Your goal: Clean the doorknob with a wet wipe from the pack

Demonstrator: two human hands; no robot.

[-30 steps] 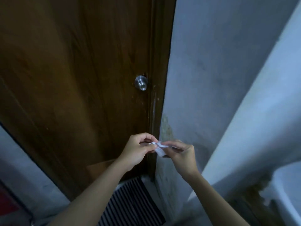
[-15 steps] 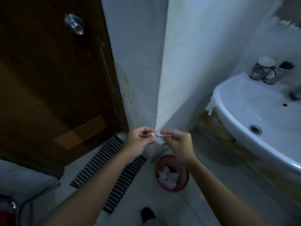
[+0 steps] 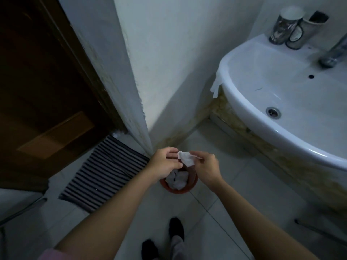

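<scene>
A crumpled white wet wipe [image 3: 185,160] is held between my two hands low in the middle of the view. My left hand [image 3: 164,164] pinches its left edge with the fingertips. My right hand [image 3: 205,168] grips its right side from above. Both hands hover directly over a small red bin [image 3: 193,186] on the floor that holds several used white wipes. The brown wooden door [image 3: 43,94] fills the left side, but its doorknob is out of view. No wipe pack is visible.
A white washbasin [image 3: 244,94] with a tap [image 3: 334,53] and two cups [image 3: 287,27] juts out at the right. A striped mat [image 3: 105,171] lies before the door. A wall corner [image 3: 139,109] stands ahead. My dark shoes [image 3: 175,228] are on the tiled floor.
The view has swung from the door and its knob down and right to the floor, bin and basin. My hands, still together on the wipe, now hang over the red bin.
</scene>
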